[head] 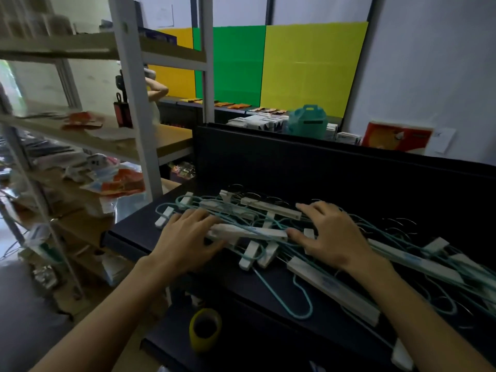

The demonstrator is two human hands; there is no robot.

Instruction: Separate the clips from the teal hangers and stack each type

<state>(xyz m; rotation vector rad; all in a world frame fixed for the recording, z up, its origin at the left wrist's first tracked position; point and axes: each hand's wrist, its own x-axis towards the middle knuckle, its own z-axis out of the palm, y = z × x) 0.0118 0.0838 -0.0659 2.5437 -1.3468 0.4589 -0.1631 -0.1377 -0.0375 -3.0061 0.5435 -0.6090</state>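
Black tabletop (pixel 268 291), shelving (pixel 134 146) at L.

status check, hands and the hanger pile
Left hand, right hand open, resting on teal hangers. White clips still attached, tangled. No stacks yet.

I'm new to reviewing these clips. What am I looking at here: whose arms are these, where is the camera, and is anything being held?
There is no machine. One camera, worn on a person's head, looks down at their own bare hands. On the black tabletop lies a tangled pile of teal hangers with white clips. The left hand and right hand rest spread on the pile, fingers fairly straight; neither has a grip on anything yet. A yellow tape roll sits below, near the table's edge.
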